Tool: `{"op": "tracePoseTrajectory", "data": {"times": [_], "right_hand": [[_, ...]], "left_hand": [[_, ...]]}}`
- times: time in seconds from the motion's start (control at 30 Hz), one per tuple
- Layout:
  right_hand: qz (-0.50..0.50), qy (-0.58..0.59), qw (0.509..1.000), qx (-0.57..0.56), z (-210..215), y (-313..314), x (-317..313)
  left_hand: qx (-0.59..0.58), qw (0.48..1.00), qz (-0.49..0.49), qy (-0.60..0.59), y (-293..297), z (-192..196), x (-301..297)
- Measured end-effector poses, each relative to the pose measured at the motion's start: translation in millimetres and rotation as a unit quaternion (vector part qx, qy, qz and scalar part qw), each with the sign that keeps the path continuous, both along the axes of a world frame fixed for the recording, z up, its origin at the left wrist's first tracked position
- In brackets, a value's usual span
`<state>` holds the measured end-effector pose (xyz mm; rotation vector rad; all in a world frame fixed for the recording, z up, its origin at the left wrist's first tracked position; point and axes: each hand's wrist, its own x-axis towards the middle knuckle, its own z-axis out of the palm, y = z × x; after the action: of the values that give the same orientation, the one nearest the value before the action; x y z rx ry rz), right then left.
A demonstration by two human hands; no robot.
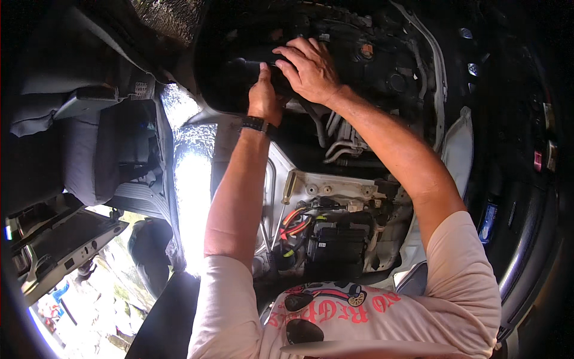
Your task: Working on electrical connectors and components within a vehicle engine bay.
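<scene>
Deep in the open engine bay, a thick black rubber intake hose point(251, 67) lies roughly crosswise, its long axis running from the person's left toward the right, where it disappears under the hands and meets the dark engine top. Both hands are on it at about the same spot. The left hand point(263, 93) comes up from below with the thumb pointing upward and the fingers wrapped round the near side of the hose, so its grasp is closed on the hose; a black wristwatch point(256, 124) sits on that wrist. The right hand point(309, 69) lies over the hose from above and from the right, fingers spread and curled down across it, pressing on it and partly covering the left hand's fingertips. Whether the right fingers close fully round the hose is hidden, but the palm and fingers plainly bear on it.

So the hose sits between the two hands, the left beneath and nearer the person, the right on top and farther in. Neither arm has an advantage in reach.

Just right of the hands is a round black cap with an orange-red centre point(366, 51). Nearer the person, below the forearms, lie grey ribbed hoses point(344, 143), a white metal body panel point(335, 182), a bundle of red and orange cables point(296, 218) and a black boxy battery point(338, 248).
</scene>
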<state>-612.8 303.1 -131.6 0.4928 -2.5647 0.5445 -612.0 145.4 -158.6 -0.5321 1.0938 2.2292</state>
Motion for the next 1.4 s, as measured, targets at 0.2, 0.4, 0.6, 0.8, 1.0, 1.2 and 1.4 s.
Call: {"op": "tracePoseTrajectory", "data": {"times": [0.2,0.4,0.6,0.8,1.0,1.2,1.4], "right_hand": [[-0.003,0.017,1.000,-0.026,-11,-9,-21],[0.002,0.048,0.998,0.036,-7,-13,-23],[-0.008,0.048,0.998,0.047,-3,-17,-22],[0.004,0.055,0.997,0.048,-6,-4,-22],[-0.004,0.052,0.999,0.008,12,-5,11],[-0.064,-0.065,0.974,-0.206,29,-27,72],[-0.164,-0.137,0.952,-0.219,10,-53,74]], "left_hand": [[-0.135,0.985,0.086,0.066,9,-19,7],[-0.201,0.962,0.116,0.144,15,-38,11],[-0.231,0.943,0.124,0.207,14,-45,21],[-0.107,0.975,0.037,0.194,-22,-38,36],[-0.227,0.930,0.058,0.284,-40,-6,23],[-0.606,0.657,-0.082,0.441,-45,26,-4],[-0.563,0.720,-0.204,0.351,-40,4,-25]]}}
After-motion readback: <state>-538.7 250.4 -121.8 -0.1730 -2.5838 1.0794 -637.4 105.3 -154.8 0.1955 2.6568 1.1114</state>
